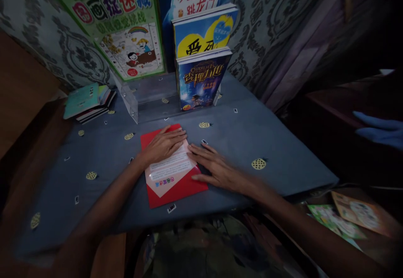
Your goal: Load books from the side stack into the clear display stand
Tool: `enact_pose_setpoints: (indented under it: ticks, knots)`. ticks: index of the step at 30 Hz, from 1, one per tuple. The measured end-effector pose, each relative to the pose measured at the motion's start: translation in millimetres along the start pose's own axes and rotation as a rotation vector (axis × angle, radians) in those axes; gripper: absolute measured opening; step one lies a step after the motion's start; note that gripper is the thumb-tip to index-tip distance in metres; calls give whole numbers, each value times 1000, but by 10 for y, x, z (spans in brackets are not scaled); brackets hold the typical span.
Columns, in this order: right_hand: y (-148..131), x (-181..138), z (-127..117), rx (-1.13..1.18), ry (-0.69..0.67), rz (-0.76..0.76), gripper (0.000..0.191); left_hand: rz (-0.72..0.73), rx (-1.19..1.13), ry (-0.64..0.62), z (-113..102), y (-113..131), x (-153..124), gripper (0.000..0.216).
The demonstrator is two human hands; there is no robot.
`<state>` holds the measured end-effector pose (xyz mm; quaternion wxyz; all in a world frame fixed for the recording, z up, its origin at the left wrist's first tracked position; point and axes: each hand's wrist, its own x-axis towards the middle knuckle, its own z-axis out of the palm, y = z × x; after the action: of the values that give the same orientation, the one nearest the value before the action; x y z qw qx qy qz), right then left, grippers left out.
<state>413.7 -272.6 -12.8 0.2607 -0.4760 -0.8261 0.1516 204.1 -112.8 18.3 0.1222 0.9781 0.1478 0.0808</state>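
A thin red book (176,186) with a pale printed panel lies flat near the front of the table, its text upside down to me. My left hand (164,144) rests flat across its upper part, fingers stretched toward the right edge. Over the book's right edge lies my right hand (215,167), fingers extended and slightly apart, some touching the page surface. Neither hand grips anything. Parts of the book's upper half and right side are hidden under the hands.
Behind the book, a clear acrylic stand (157,107) holds a green picture book (126,30) and several upright books, a dark blue one (203,81) in front. A small stack of books (86,102) lies at the back left. More books (355,215) lie low at the right.
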Motion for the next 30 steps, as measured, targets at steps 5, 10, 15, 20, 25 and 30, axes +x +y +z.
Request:
enact_pose_setpoints:
  ticks: [5,10,15,20,25,30]
  knots:
    - [-103,-228,-57,7,-88,-52,96,47,7,-38,-9,74,-33,48]
    - [-203,-270,-88,-27,-88,-65,93,55,-3,-72,-38,151,-60,49]
    - [-204,-254,-108,-48,-78,-103,84,17,0,-91,-39,177,-59,50]
    - [-54,-180,-122,-73,-59,-119,68,-65,52,-57,-17,115,-65,53]
    - [125,-31,-174,-92,-29,-133,53,-168,90,-2,-16,22,-78,54]
    - [267,92,-195,-99,27,-153,47,-191,83,2,-18,-12,-85,53]
